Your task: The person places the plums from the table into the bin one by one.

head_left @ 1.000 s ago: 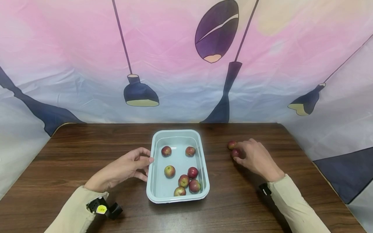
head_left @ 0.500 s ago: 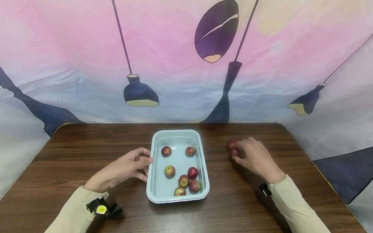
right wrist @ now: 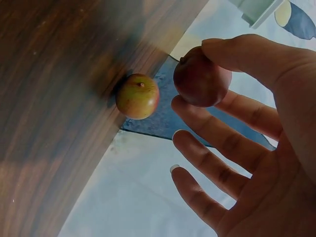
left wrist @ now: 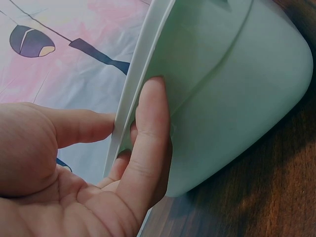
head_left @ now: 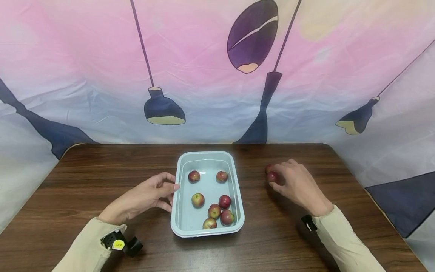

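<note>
A pale blue-green plastic tray stands on the table with several red and yellow-green plums in it. At its left rim my left hand pinches the edge, thumb on the rim and fingers against the outer wall, as the left wrist view shows. To the right of the tray my right hand holds a dark red plum between thumb and fingertips. Its other fingers are spread. Just beyond, another plum, red and yellow-green, lies on the table, partly covered by the held one in the head view.
The dark wood table runs back to a hanging cloth printed with lamps. Dark wrist cameras are strapped at both cuffs, the left one bearing a yellow label.
My right hand has shifted slightly left and away from me with the dark red plum, which overlaps more of the plum behind. My left hand and the tray stay put.
</note>
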The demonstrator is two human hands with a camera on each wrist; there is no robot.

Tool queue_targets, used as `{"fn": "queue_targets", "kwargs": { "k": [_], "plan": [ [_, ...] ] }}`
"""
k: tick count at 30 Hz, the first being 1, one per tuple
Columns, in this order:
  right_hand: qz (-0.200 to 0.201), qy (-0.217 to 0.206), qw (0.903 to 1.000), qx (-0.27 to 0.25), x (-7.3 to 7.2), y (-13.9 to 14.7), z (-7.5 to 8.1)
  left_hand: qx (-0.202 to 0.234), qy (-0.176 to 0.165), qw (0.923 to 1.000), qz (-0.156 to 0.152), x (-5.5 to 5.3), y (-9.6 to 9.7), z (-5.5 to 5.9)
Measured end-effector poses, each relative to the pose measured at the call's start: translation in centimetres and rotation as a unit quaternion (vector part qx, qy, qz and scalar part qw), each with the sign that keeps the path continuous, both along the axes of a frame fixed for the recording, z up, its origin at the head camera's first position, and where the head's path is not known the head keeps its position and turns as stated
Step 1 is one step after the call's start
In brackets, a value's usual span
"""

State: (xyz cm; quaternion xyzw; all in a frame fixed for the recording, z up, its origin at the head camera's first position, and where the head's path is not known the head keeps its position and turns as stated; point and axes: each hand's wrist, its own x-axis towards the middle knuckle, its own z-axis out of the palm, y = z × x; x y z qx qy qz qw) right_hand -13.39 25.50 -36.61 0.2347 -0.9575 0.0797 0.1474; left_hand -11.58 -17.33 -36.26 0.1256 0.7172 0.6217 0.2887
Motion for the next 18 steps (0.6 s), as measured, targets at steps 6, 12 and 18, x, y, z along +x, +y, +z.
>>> {"fn": "queue_targets", "kwargs": {
  "k": [6,12,18],
  "plan": [
    [0.0,0.009,1.0,0.0,0.24,-0.29,0.15,-0.002,0.0,1.0,0.002,0.01,0.02,-0.01],
    [0.001,0.014,0.9999,-0.002,0.45,-0.48,0.38,0.0,0.0,1.0,0.001,0.03,0.01,0.02],
    [-0.002,0.019,0.9998,-0.004,0.57,-0.54,0.52,0.004,0.0,1.0,-0.001,0.04,-0.03,0.03]
  ]
}}
